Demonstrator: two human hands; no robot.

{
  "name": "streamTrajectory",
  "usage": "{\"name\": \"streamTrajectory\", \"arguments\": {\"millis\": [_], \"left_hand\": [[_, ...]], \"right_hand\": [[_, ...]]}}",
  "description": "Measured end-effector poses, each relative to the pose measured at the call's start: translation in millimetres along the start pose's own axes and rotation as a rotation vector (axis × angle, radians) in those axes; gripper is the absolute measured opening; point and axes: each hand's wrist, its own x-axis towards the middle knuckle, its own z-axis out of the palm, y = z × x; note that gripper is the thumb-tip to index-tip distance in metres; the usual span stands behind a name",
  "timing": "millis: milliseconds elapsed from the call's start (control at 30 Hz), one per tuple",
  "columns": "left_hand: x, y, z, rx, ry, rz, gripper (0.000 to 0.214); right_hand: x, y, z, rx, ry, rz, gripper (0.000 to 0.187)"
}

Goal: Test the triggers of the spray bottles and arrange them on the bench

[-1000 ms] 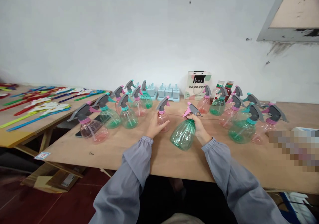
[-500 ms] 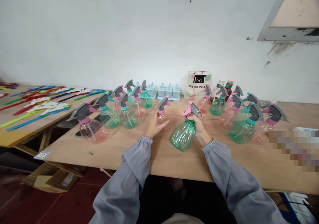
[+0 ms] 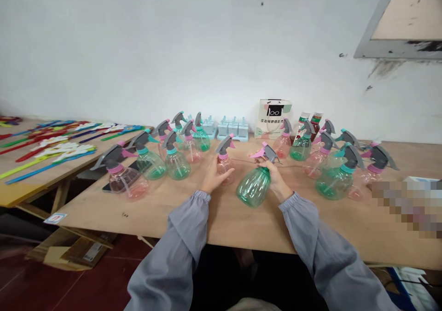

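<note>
My right hand [image 3: 275,178] grips a green spray bottle [image 3: 253,187] by its neck. That bottle is tilted, its base toward me and to the left, and its trigger head is grey and pink. My left hand [image 3: 216,178] wraps around a pink spray bottle [image 3: 224,166], with the thumb across its front. This one is upright, under a grey head with a pink collar. Nearest on the left are a green spray bottle [image 3: 177,164] with a turquoise collar and a pink spray bottle [image 3: 128,183]. On the right stands another green spray bottle [image 3: 333,183].
More pink and green spray bottles stand in groups on both sides of the wooden table [image 3: 165,209]. Light-blue moulds [image 3: 233,129], a paper bag [image 3: 272,120] and two red-filled bottles [image 3: 315,124] line the wall. Colourful flat sticks [image 3: 51,152] cover the left table.
The view has shifted slightly. In my right hand the green spray bottle has turned a little. My left hand keeps its place around the pink one.
</note>
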Motion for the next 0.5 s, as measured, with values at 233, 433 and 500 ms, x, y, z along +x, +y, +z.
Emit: {"name": "streamTrajectory", "arguments": {"millis": [233,433,500], "left_hand": [[-0.1,-1.1,0.8,0.006,0.007,0.008,0.067],[-0.5,-2.5,1.7,-0.017,0.005,0.02,0.066],[-0.6,-1.5,1.2,-0.011,0.005,0.018,0.067]], "right_hand": [[-1.2,4.0,2.2,0.063,0.025,-0.014,0.028],[-0.5,1.2,-1.5,0.002,0.035,0.029,0.025],[-1.9,2.2,-0.9,-0.009,0.029,0.025,0.023]]}}
